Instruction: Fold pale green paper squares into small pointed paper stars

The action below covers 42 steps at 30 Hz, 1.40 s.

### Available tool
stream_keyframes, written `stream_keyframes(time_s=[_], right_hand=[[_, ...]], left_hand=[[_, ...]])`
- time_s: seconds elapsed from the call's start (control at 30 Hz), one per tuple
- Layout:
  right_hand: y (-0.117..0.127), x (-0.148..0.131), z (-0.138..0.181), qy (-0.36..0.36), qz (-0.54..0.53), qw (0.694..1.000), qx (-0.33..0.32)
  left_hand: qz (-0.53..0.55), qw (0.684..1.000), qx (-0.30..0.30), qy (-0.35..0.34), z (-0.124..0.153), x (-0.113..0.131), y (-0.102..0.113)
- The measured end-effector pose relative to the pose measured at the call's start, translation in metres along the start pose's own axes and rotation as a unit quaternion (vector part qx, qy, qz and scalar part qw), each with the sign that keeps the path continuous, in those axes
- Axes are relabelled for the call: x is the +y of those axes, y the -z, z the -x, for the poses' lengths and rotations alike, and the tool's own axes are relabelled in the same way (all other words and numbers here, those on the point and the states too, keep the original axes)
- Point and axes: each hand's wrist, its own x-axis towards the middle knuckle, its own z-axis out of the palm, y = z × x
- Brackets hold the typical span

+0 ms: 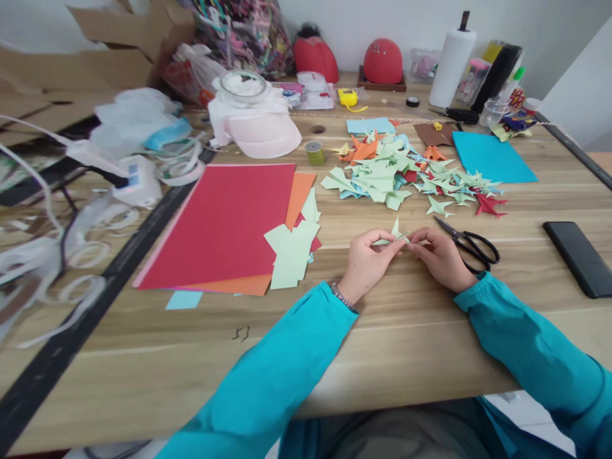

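**Both hands pinch a green paper fold at mid-table**

Tape rolls (102,217) clutter the far left, past a black strip (143,236). A red sheet (222,223) lies flat, green offcuts (291,252) overlapping its right edge. The left hand (366,261) and right hand (442,255) meet, fingertips clamped together on a small green fold (394,234) just above the wood. Bare table (382,338) stretches from the wrists to the near edge. Folded shapes (406,175) pile behind. Scissors (471,242) lie just beside the right hand; a phone (578,258) sits well apart, near the right edge.
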Motion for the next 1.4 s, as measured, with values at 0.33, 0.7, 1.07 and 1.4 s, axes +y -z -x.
stream_keyframes(time_s=[0.33,0.7,1.07,1.4], right_hand=[[0.006,-0.011,0.002,0.014,0.063,0.997,-0.035],[0.003,-0.007,0.002,-0.010,-0.044,0.999,-0.017],[0.005,-0.011,0.001,-0.020,-0.077,0.997,0.000],[0.004,-0.011,0.002,-0.035,-0.062,0.997,0.009]], left_hand=[[0.015,1.000,0.007,0.011,-0.003,-0.001,0.002],[0.091,0.995,-0.030,0.016,-0.003,-0.002,0.002],[0.053,0.998,-0.021,0.011,-0.004,-0.004,0.000],[0.057,0.997,-0.028,0.033,-0.005,-0.005,0.001]])
